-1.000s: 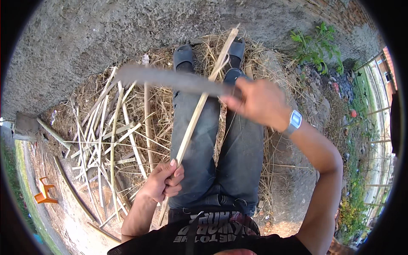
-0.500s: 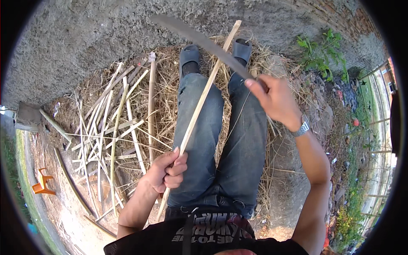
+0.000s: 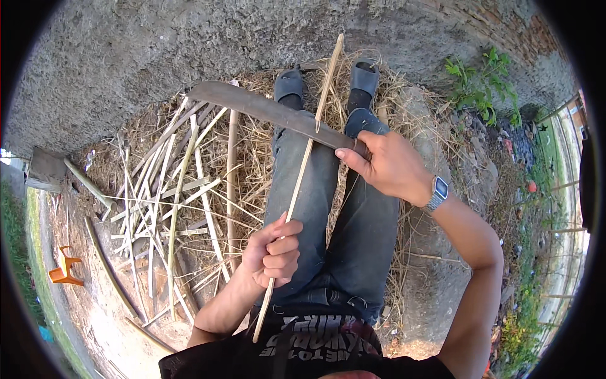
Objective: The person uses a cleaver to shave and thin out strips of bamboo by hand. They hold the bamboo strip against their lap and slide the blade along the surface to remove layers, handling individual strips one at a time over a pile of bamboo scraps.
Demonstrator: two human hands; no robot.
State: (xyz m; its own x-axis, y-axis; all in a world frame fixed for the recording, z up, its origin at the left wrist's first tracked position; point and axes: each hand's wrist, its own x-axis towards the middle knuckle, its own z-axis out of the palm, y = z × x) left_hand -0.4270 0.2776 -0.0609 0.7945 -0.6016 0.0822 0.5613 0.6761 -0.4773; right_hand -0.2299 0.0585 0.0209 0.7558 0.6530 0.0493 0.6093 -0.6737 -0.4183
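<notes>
The work looks partway through on a single piece. A slim pale wooden strip [image 3: 299, 189] runs lengthwise above the person's trousers [image 3: 369, 221], its far end pointing at the wall [image 3: 189, 50], its near end over the dark shirt [image 3: 208, 360]. The left hand [image 3: 276, 254] has its fingers curled closed round the strip's lower part, the tail poking out beneath the fist. The right hand [image 3: 398, 167] is wrapped round the handle of a long dark blade [image 3: 259, 106], which crosses the strip over the legs; a cut seems under way there, though how deep it bites cannot be told. Between blade and left hand the strip looks thin and even; the far stretch looks wider and rougher, which suggests some paring is left. On the ground [image 3: 426, 297], left of the legs and near its edge along the wall, similar strips [image 3: 153, 218] lie loosely crossed amid straw [image 3: 254, 148]; whether those are finished is unclear.
</notes>
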